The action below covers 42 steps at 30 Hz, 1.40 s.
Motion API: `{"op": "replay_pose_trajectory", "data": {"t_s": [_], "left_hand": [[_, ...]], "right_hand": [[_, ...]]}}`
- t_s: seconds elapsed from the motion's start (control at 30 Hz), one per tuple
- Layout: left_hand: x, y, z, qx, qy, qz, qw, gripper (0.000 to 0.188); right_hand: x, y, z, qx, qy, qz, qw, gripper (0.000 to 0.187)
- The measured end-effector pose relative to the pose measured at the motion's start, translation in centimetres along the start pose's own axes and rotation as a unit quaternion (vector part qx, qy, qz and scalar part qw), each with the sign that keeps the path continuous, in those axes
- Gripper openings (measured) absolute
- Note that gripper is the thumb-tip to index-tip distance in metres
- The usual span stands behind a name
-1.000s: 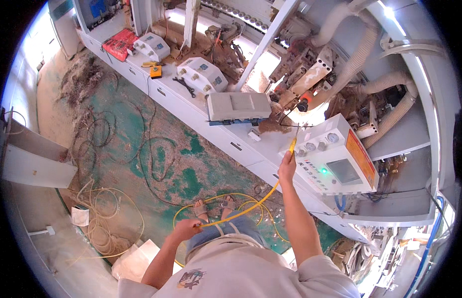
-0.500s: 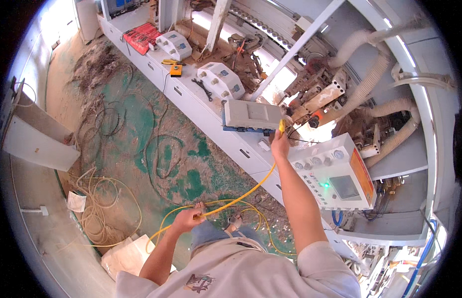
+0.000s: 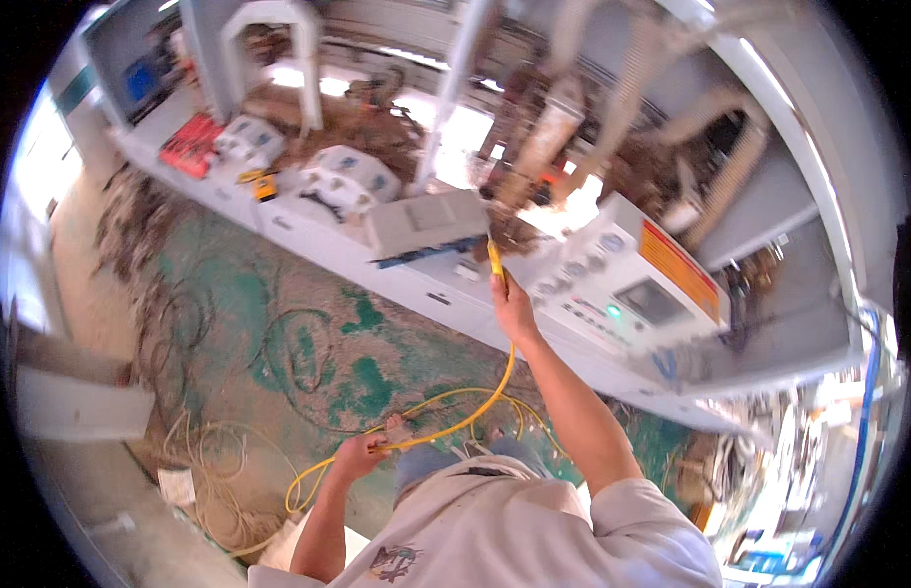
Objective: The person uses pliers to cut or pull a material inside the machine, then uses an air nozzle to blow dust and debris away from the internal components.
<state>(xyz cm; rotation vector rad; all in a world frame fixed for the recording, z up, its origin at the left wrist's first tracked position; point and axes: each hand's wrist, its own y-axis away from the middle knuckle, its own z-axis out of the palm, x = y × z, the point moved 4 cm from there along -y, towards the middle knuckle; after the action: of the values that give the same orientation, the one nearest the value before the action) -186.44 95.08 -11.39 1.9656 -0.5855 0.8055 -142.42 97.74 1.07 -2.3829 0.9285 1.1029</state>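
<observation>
Head view: yellow hose [image 3: 476, 416] arcs at 6 o'clock.
Right hand [image 3: 515, 310]: wrapped round yellow nozzle [image 3: 495, 259], aimed near 12 o'clock.
Left hand [image 3: 360, 457]: curled round yellow hose, 7 o'clock.
Handling: probably light, bendy; grip nozzle base.

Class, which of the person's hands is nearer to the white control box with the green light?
Right. The right hand is just left of the white control box; the left hand, holding the yellow hose, is much farther off, toward the lower left.
</observation>
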Motion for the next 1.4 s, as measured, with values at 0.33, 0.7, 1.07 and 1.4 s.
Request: {"op": "replay_pose_trajectory", "data": {"t_s": [0.33, 0.7, 1.07, 1.4], "left_hand": [[19.3, -5.4, 5.3, -0.001, 0.02, 0.144, 0.989, 0.027], [40.6, -10.6, 21.6, -0.024, -0.071, 0.142, 0.987, 0.027], [52.1, -10.4, 32.4, -0.1, -0.094, 0.165, 0.977, 0.031], [51.5, -11.0, 37.8, -0.04, 0.034, 0.122, 0.991, 0.028]], "right_hand": [[6.8, 3.2, -45.6, 0.13, 0.074, 0.249, 0.957, 0.055], [22.9, -11.3, -63.6, -0.187, 0.304, 0.165, 0.919, 0.051], [33.0, -24.0, -56.3, -0.404, 0.222, 0.018, 0.887, 0.051], [49.4, -28.4, -46.6, -0.477, 0.46, -0.132, 0.737, 0.038]]}}
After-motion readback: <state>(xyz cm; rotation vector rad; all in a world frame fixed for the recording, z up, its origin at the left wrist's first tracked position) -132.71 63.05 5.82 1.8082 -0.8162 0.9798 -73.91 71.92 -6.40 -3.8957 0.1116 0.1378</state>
